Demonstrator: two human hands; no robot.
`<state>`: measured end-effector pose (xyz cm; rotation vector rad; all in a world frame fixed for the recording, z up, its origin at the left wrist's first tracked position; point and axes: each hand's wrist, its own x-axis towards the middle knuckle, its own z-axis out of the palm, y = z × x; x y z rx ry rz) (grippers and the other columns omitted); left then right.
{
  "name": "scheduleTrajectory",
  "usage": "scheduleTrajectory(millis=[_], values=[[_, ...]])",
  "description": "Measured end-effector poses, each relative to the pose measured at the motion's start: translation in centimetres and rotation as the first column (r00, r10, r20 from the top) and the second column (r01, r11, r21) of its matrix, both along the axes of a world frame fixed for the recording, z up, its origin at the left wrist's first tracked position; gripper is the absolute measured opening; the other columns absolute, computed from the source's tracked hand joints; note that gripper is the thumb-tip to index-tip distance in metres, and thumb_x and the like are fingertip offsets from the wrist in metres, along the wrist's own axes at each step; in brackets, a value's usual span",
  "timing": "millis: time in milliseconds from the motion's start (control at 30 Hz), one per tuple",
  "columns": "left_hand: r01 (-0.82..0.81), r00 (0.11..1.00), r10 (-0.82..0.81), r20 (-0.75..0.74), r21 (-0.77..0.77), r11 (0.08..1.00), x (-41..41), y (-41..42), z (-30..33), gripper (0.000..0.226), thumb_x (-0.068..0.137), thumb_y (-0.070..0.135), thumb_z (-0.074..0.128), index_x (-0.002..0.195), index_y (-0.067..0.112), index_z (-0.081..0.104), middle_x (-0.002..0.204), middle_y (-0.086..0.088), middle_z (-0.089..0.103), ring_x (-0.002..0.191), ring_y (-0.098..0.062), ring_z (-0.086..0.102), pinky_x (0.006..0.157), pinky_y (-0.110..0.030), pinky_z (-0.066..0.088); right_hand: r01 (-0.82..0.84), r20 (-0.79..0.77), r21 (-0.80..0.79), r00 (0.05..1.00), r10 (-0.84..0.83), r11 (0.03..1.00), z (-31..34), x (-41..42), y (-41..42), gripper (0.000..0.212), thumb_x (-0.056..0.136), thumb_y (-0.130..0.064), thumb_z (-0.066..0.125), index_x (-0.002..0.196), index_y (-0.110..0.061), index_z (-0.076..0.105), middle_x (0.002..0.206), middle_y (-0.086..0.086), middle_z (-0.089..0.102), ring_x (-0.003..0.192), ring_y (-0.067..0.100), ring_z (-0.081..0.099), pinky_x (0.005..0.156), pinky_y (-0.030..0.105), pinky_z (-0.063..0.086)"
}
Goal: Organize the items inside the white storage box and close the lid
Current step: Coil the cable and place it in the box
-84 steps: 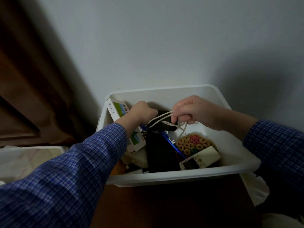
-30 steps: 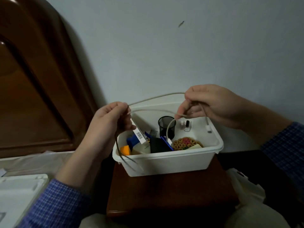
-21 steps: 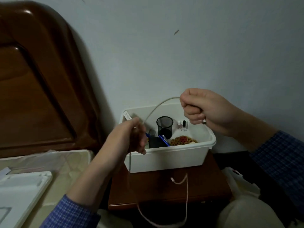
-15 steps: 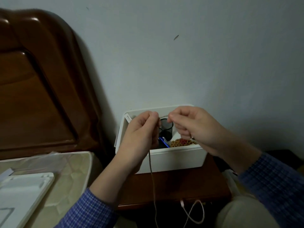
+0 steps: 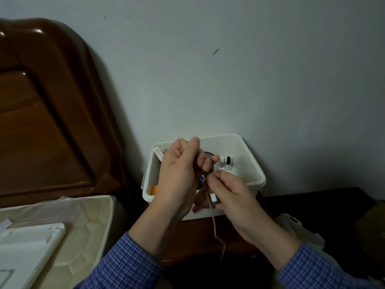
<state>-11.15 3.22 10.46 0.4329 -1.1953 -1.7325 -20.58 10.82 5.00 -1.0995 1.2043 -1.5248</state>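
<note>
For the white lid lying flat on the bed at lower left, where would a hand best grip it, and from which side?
Probably the white lid's right-hand long edge, approached from the right by the left hand. It lies flat on the mattress, and that raised rim faces the white storage box with nothing against it.

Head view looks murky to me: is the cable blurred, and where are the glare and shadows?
Head view: dim overall; the cable smears below the hands, left hand and right hand slightly soft; specular glare on the wooden headboard; deep shadow right of the white storage box; wide-angle bending at the edges.
</note>
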Motion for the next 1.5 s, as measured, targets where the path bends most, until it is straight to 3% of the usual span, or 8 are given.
scheduleTrajectory(millis=[200,300,400,500,700,1033,1167,1500], values=[[-0.181,0.968,0.184,0.172,-0.029,0.983,2.2,-1.3,1.0,0.030,0.101,0.014,0.054,0.074,0.010,0.044,0.061,-0.015,0.053,0.057,-0.021,0.056,0.077,-0.040,0.056,0.061,-0.238,-0.003,0.969,-0.060,0.998,0.2,0.0,0.2,0.030,0.095,-0.044,0.048,0.090,-0.027,0.072,0.058,-0.015,0.051,0.053,0.000,0.046,0.054,0.016,0.037],[-0.245,0.756,0.437,0.488,-0.407,0.880,4.7,-1.9,0.8,0.013,0.093,0.009,0.062,0.090,0.007,0.050,0.088,-0.022,0.067,0.077,-0.023,0.068,0.073,-0.043,0.054,0.125,-0.470,-0.088,0.870,-0.152,0.988,1.3,-1.2,0.2,0.025,0.093,-0.048,0.049,0.093,-0.044,0.073,0.079,-0.018,0.070,0.076,-0.004,0.063,0.065,0.008,0.043],[0.107,0.549,0.642,0.535,-0.807,0.581,6.3,-2.0,1.4,0.020,0.095,0.029,0.057,0.113,0.021,0.055,0.104,0.009,0.066,0.096,-0.010,0.063,0.083,-0.034,0.053,0.069,-0.583,-0.019,0.810,-0.067,0.997,2.4,-1.8,-0.2,0.034,0.088,-0.058,0.045,0.090,-0.040,0.074,0.079,-0.012,0.071,0.076,0.000,0.064,0.073,0.028,0.052],[0.443,0.514,0.425,0.745,-0.655,0.612,5.4,-0.3,1.5,0.025,0.101,0.044,0.045,0.117,0.028,0.055,0.090,0.011,0.067,0.080,-0.003,0.062,0.077,-0.035,0.053,-0.004,-0.625,0.002,0.780,0.004,1.000,3.3,-1.9,-0.7,0.027,0.090,-0.042,0.047,0.087,-0.032,0.072,0.078,0.003,0.070,0.076,0.026,0.065,0.075,0.054,0.054],[0.277,0.591,0.356,0.724,-0.596,0.754,4.6,0.1,0.1,0.030,0.105,0.030,0.043,0.088,0.017,0.064,0.056,0.013,0.048,0.053,-0.004,0.042,0.055,-0.023,0.034,0.077,-0.376,-0.078,0.921,-0.100,0.994,3.3,-3.1,-0.7,0.018,0.099,-0.017,0.059,0.097,-0.024,0.075,0.071,-0.017,0.069,0.063,-0.006,0.061,0.061,0.007,0.044],[0.429,0.678,-0.228,0.699,-0.124,0.895,4.5,0.1,-0.3,0.027,0.104,0.005,0.036,0.102,0.002,0.062,0.060,-0.005,0.051,0.054,-0.020,0.048,0.056,-0.035,0.046,0.004,-0.434,-0.075,0.900,-0.036,0.997,4.9,-3.9,0.0,0.015,0.097,-0.011,0.062,0.096,-0.016,0.077,0.082,0.004,0.076,0.083,0.017,0.073,0.082,0.024,0.057],[0.396,0.704,-0.189,0.685,-0.157,0.905,4.3,0.6,-0.8,0.033,0.107,0.031,0.041,0.095,0.010,0.063,0.055,0.002,0.035,0.047,-0.013,0.028,0.046,-0.026,0.024,-0.091,-0.403,-0.088,0.914,0.048,0.992,5.3,-3.8,-0.1,0.017,0.097,-0.001,0.059,0.096,-0.005,0.075,0.078,0.019,0.072,0.077,0.028,0.072,0.075,0.021,0.056],[0.489,0.725,-0.402,0.559,-0.006,0.872,5.9,-0.2,-0.9,0.036,0.108,0.029,0.038,0.076,0.015,0.046,0.055,-0.001,0.027,0.042,-0.012,0.019,0.033,-0.013,0.023,-0.020,-0.636,-0.040,0.771,-0.010,0.999,5.9,-6.9,0.3,0.012,0.093,-0.011,0.069,0.092,-0.021,0.076,0.081,0.004,0.074,0.078,0.025,0.071,0.074,0.031,0.058]])
